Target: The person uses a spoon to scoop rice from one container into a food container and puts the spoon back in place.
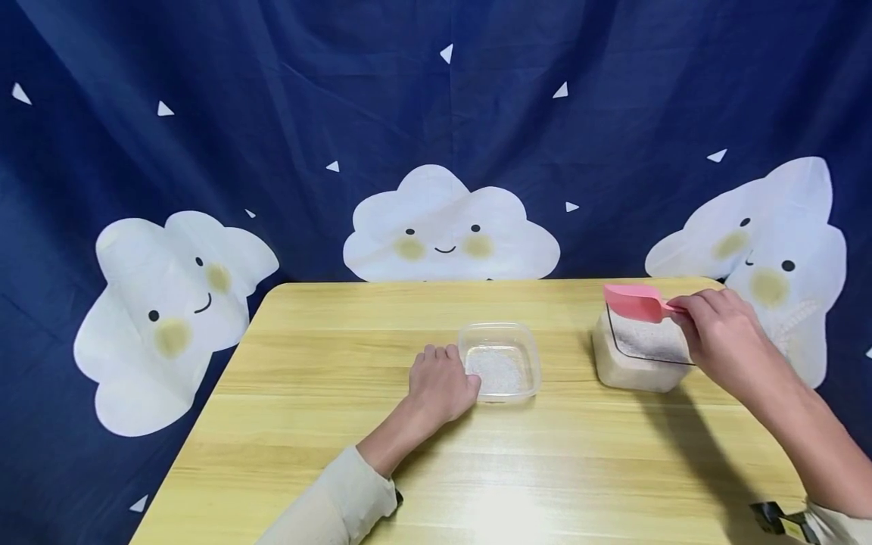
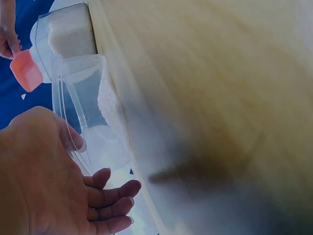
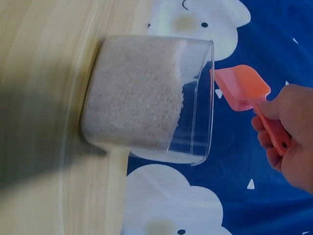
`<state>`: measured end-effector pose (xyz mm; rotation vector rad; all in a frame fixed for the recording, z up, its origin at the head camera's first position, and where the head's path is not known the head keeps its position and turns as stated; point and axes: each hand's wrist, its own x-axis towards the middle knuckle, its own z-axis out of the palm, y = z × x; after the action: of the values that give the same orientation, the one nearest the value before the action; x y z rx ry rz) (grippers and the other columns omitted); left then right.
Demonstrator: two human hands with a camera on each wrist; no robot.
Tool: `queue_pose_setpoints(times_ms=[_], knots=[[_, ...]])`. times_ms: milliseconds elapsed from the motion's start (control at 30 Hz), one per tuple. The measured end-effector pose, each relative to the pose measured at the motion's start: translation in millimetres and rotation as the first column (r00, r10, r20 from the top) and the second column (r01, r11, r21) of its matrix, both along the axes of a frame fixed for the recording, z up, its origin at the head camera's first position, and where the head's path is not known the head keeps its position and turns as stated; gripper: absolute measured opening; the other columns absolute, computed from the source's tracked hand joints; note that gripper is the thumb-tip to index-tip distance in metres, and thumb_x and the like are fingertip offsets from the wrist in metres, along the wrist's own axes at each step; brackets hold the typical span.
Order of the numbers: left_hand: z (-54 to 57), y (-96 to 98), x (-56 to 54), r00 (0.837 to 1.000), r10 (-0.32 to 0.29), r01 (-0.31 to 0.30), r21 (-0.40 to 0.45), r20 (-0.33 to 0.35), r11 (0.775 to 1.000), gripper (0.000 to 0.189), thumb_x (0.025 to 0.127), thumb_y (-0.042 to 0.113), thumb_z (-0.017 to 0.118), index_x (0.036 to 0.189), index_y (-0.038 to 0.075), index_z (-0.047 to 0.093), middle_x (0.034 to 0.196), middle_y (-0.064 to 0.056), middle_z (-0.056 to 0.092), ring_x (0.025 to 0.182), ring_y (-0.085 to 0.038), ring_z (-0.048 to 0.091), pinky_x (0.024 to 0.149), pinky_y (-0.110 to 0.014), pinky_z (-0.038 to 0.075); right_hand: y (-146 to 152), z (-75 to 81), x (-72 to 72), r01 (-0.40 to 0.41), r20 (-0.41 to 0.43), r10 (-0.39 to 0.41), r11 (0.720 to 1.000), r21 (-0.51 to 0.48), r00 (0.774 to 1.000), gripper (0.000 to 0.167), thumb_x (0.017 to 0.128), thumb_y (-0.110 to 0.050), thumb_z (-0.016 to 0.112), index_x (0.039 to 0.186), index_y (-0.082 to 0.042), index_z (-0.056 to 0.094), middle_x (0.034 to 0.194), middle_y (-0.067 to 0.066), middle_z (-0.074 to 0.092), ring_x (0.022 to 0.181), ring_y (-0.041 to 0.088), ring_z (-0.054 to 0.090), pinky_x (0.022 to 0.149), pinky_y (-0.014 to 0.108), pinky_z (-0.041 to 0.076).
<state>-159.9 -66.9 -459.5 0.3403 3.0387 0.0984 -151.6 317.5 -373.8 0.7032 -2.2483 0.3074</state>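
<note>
A pink scoop (image 1: 633, 302) is held by its handle in my right hand (image 1: 725, 337), above the rim of a large clear container (image 1: 640, 371) that holds white rice (image 3: 137, 93). No grains show in the scoop's bowl. In the right wrist view the fingers curl round the scoop's handle (image 3: 272, 128). My left hand (image 1: 443, 384) is at the left side of a small clear plastic tub (image 1: 534, 371), its thumb against the tub. Its other fingers are loosely bent beside the wall in the left wrist view. White grains (image 1: 497, 369) cover the tub's bottom.
Both containers stand on a light wooden table (image 1: 327, 363), the large one to the right of the tub with a gap between. Behind the table's far edge hangs a dark blue curtain (image 1: 381, 91) with smiling white clouds.
</note>
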Motion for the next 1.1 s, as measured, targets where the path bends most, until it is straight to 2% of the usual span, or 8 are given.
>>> queue_pose_setpoints(times_ms=[67,133,500,867,933,1000,1100], knots=[[-0.9,0.0,-0.5,1.000,-0.001,0.001,0.001,-0.002,1.000,0.042,0.094,0.039,0.043,0.107,0.001,0.056,0.094,-0.010,0.059,0.085,-0.026,0.046,0.081,-0.036,0.043,4,-1.1,0.1,0.009,-0.007,-0.009,1.000,0.004,1.000,0.055,0.111,-0.034,0.039,0.098,0.010,0.068,0.084,0.023,0.069,0.078,0.043,0.060,0.072,0.051,0.041],[-1.4,0.0,-0.5,1.000,-0.001,0.001,0.000,-0.001,1.000,0.042,0.095,0.039,0.043,0.107,0.001,0.056,0.094,-0.010,0.059,0.086,-0.026,0.046,0.081,-0.036,0.043,7,-2.0,0.5,0.017,-0.011,-0.017,1.000,0.008,1.000,0.070,0.111,-0.045,0.028,0.096,0.010,0.068,0.083,0.023,0.069,0.077,0.042,0.059,0.072,0.050,0.040],[-2.4,0.8,-0.4,1.000,0.008,-0.008,0.003,0.007,1.000,0.041,0.094,0.039,0.043,0.106,0.002,0.055,0.092,-0.009,0.058,0.085,-0.025,0.045,0.080,-0.035,0.041,23,-6.8,2.9,0.037,-0.039,-0.036,0.999,0.020,0.999,0.065,0.112,-0.041,0.031,0.090,0.009,0.067,0.075,0.020,0.066,0.068,0.038,0.056,0.065,0.047,0.037],[-2.4,0.6,-1.5,1.000,0.001,-0.001,0.003,0.010,1.000,0.042,0.094,0.039,0.043,0.108,0.002,0.055,0.093,-0.010,0.058,0.085,-0.025,0.045,0.080,-0.035,0.041,25,-6.4,6.7,0.108,-0.028,-0.106,0.992,0.070,0.994,0.070,0.112,-0.045,0.026,0.092,0.008,0.067,0.081,0.022,0.067,0.071,0.042,0.055,0.059,0.050,0.037],[-2.0,0.5,-1.2,1.000,0.000,0.000,0.000,0.009,1.000,0.041,0.094,0.039,0.043,0.108,0.002,0.055,0.093,-0.009,0.058,0.085,-0.025,0.044,0.079,-0.034,0.041,26,-6.0,8.1,0.126,-0.013,-0.125,0.989,0.083,0.992,0.064,0.113,-0.041,0.029,0.094,0.007,0.067,0.084,0.023,0.068,0.073,0.043,0.055,0.058,0.049,0.035],[-2.0,0.4,-0.9,1.000,0.000,0.000,-0.002,0.006,1.000,0.041,0.094,0.039,0.043,0.107,0.002,0.055,0.093,-0.009,0.058,0.085,-0.025,0.044,0.079,-0.034,0.041,26,-5.6,10.0,0.148,0.008,-0.149,0.984,0.096,0.989,0.043,0.110,-0.028,0.044,0.096,0.005,0.067,0.087,0.022,0.069,0.076,0.043,0.055,0.058,0.048,0.032],[-1.9,0.2,-0.7,1.000,0.004,-0.004,0.010,-0.006,1.000,0.040,0.094,0.039,0.044,0.106,0.002,0.055,0.093,-0.010,0.059,0.085,-0.025,0.046,0.080,-0.035,0.042,25,-5.3,12.2,0.178,0.039,-0.184,0.977,0.120,0.982,0.011,0.096,-0.006,0.062,0.096,0.005,0.067,0.089,0.023,0.069,0.078,0.043,0.055,0.059,0.047,0.030]])
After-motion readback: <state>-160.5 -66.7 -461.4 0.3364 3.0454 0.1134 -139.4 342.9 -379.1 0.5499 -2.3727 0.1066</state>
